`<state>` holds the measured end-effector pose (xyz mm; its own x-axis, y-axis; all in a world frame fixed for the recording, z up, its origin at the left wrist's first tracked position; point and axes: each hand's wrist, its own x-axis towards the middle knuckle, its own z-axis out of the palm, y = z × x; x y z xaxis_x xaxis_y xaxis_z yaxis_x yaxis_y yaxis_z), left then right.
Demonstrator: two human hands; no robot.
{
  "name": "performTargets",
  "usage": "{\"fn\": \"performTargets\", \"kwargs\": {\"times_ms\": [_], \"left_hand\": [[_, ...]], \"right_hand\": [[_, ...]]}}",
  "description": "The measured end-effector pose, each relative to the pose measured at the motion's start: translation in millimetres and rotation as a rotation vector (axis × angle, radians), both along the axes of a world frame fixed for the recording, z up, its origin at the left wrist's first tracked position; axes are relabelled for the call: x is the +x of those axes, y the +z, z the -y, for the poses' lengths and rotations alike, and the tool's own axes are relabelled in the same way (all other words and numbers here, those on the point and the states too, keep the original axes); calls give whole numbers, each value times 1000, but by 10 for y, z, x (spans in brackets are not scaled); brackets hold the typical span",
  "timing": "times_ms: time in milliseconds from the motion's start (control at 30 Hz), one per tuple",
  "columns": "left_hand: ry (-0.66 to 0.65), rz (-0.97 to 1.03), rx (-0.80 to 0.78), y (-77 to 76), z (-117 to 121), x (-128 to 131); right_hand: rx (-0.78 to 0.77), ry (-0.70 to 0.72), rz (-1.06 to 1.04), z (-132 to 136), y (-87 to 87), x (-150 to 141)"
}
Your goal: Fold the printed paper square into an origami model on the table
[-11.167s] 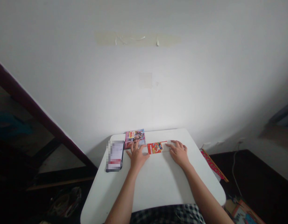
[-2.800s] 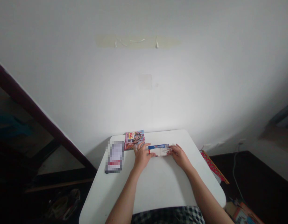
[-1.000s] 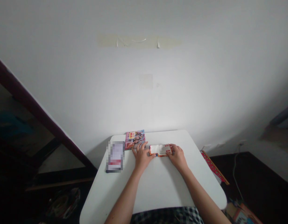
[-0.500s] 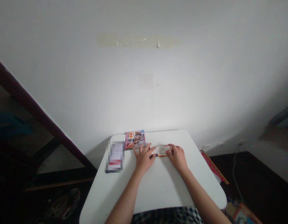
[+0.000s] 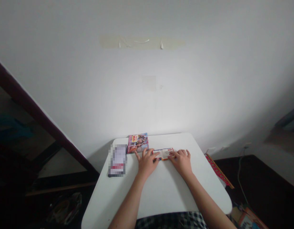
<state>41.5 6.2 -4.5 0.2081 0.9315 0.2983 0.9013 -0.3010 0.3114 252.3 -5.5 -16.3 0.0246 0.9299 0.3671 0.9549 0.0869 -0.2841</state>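
A small folded leaflet (image 5: 164, 154) with white inner panels, red print and a coloured border lies opened out on the white table (image 5: 166, 187). My left hand (image 5: 147, 161) rests on its left end, fingers spread and thumb near the lower edge. At the right end, my right hand (image 5: 182, 161) has its thumb and index finger drawn together on the paper, while the other fingers curve outward. Both hands cover parts of the leaflet. Just beyond my left fingertips is a colourful printed flyer (image 5: 137, 142) with yellow and white lettering.
A phone-like dark-edged rectangle (image 5: 117, 160), blurred by pixelation, lies on the table's left side. The white wall (image 5: 147, 108) borders the far table edge. Right of the table are a red patterned item (image 5: 217, 170) and a cable (image 5: 239, 178).
My right thumb and index finger have moved slightly left over the leaflet and closer together. My left hand has hardly moved, still resting on the left end.
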Motion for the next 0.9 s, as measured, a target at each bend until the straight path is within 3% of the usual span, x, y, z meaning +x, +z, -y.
{"fn": "performTargets", "kwargs": {"times_ms": [567, 900], "left_hand": [[21, -24, -16, -10, -20, 40], [25, -26, -62, 61, -20, 72]], "right_hand": [[-29, -20, 64, 28, 36, -34], [-61, -36, 87, 15, 26, -32]]}}
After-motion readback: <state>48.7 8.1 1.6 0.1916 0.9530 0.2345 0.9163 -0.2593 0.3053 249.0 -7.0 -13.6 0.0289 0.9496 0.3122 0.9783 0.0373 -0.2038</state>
